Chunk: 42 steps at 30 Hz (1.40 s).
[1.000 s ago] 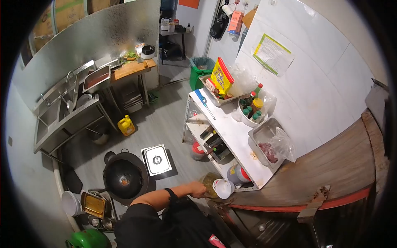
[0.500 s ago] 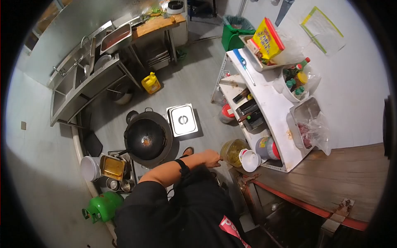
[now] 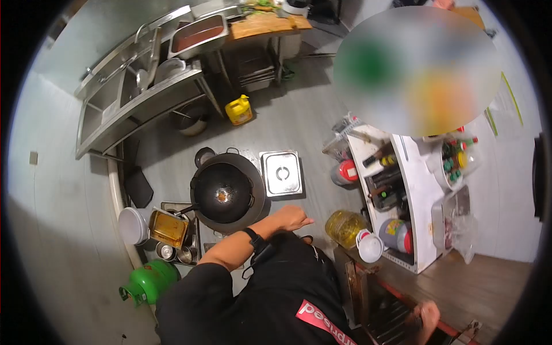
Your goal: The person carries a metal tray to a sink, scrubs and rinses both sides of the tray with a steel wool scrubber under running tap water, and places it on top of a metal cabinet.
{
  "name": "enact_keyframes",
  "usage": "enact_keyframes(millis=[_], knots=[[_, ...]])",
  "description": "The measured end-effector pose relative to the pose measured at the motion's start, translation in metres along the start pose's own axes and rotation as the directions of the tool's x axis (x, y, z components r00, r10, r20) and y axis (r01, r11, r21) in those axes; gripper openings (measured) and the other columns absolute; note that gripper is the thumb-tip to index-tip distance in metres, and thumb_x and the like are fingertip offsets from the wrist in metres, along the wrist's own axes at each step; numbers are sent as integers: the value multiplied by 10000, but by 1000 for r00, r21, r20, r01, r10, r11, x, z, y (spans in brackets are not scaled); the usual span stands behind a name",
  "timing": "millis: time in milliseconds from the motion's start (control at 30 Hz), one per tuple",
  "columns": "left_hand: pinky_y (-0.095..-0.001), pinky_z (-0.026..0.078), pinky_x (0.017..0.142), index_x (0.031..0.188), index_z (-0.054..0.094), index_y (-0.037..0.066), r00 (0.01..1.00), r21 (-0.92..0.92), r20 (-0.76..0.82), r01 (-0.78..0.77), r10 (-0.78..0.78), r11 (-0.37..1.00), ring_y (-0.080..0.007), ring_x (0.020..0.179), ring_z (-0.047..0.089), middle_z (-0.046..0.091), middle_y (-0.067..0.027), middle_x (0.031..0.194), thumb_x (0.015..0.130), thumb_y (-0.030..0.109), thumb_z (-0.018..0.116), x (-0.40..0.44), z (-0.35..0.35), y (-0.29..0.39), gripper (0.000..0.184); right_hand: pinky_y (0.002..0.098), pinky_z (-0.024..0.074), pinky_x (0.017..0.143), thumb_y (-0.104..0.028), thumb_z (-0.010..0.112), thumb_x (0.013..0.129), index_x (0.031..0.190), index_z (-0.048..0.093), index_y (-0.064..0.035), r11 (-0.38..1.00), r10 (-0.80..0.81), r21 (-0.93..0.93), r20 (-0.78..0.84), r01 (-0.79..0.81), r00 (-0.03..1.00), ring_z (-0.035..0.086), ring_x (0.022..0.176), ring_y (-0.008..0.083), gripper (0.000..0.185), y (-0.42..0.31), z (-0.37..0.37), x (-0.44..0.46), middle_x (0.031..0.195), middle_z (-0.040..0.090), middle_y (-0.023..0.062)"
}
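Observation:
My left hand point(image 3: 292, 218), with a black band on the wrist, hangs between the wok and the jug of yellow oil. Its fingers are curled in, one digit points right, and nothing shows in it. The black wok point(image 3: 223, 192) rests on a round base to its left, with a little orange-brown residue inside. Right of the hand, not touching it, stands the clear oil jug point(image 3: 345, 229) with a white container point(image 3: 370, 247) beside its top. My right hand point(image 3: 426, 315) is low on the right near the metal counter's edge, too blurred to read its fingers.
Beyond the wok are a lidded steel pan point(image 3: 281, 173) and a yellow jug point(image 3: 238, 110). A white shelf point(image 3: 418, 201) with bottles stands right. The sink point(image 3: 103, 112) is upper left, a green gas cylinder point(image 3: 150, 280) lower left. A blurred patch covers the upper right.
The view has swung right and down. My left hand has drawn back from the oil jug toward the wok, its fingers more curled. My right hand has come into view at the lower right.

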<state>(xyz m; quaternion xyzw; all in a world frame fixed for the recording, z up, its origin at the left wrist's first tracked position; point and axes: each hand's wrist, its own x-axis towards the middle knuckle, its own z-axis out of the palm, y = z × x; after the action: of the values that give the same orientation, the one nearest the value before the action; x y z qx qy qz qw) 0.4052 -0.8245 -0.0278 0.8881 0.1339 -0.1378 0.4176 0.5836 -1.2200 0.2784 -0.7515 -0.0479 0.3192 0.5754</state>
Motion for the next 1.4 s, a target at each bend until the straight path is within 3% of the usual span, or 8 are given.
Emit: enact_keyframes(millis=[200, 367, 467, 700, 933, 1067, 1300, 1400], knots=[[-539, 487, 709, 733, 673, -28, 943, -155, -268, 162, -199, 975, -478, 775, 623, 634, -278, 752, 987, 373, 510, -78, -15, -67, 502, 261, 443, 503, -173, 665, 908, 772, 524, -50, 993, -12, -107, 375, 57, 927, 526, 543, 131, 231, -71, 149, 130, 676, 548, 46], [-456, 518, 743, 902, 725, 16, 810, -439, -347, 306, -474, 845, -357, 785, 682, 702, -141, 721, 987, 284, 499, -139, -11, -100, 361, 235, 419, 582, -192, 658, 909, 779, 556, -46, 935, -76, -210, 666, 284, 742, 509, 637, 87, 221, -127, 287, 201, 712, 562, 15], [-415, 520, 721, 1026, 724, 31, 669, -533, -457, 322, -586, 783, -324, 738, 688, 724, -107, 755, 1014, 273, 478, -167, -2, -105, 346, 227, 386, 618, -184, 666, 891, 772, 577, -48, 888, -74, -221, 796, 403, 600, 476, 669, 63, 202, -154, 364, 224, 735, 558, -20], [-408, 536, 764, 1161, 682, 26, 369, -822, -398, 264, -840, 505, -300, 820, 711, 748, -112, 903, 972, 176, 506, -159, 1, -115, 298, 224, 409, 597, -162, 679, 894, 773, 580, -56, 886, -95, -53, 952, 461, 292, 503, 640, 59, 189, -211, 499, 286, 726, 585, -6], [-477, 519, 857, 1258, 625, 80, 102, -768, -388, 514, -916, 382, -391, 983, 665, 718, -167, 1053, 925, 220, 584, -83, -85, -125, 363, 261, 478, 506, -187, 648, 920, 806, 585, -66, 976, -36, 2, 988, 218, 153, 580, 561, 116, 178, -233, 658, 465, 735, 609, 30], [-461, 514, 893, 1268, 621, 72, 19, -820, -184, 548, -983, 164, -369, 1031, 662, 704, -182, 1101, 912, 255, 609, -47, -140, -112, 401, 287, 515, 446, -198, 640, 933, 805, 598, -69, 998, 58, -47, 957, -45, 283, 594, 518, 128, 187, -215, 761, 555, 709, 620, 43], [-411, 532, 823, 1270, 621, 52, -267, -900, -118, 436, -957, -11, -302, 910, 711, 729, -175, 1001, 908, 264, 638, -32, -226, -83, 420, 282, 498, 452, -202, 639, 941, 796, 597, -67, 965, 242, -239, 970, -108, 10, 580, 500, 132, 202, -240, 856, 570, 684, 595, 23], [-433, 528, 891, 1278, 615, 60, -330, -935, -24, 341, -944, -96, -338, 991, 695, 693, -187, 1147, 924, 268, 622, -28, -232, -75, 410, 306, 504, 463, -219, 639, 935, 813, 585, -72, 957, 279, -286, 954, -51, -111, 598, 510, 154, 199, -244, 888, 558, 701, 604, 45]])
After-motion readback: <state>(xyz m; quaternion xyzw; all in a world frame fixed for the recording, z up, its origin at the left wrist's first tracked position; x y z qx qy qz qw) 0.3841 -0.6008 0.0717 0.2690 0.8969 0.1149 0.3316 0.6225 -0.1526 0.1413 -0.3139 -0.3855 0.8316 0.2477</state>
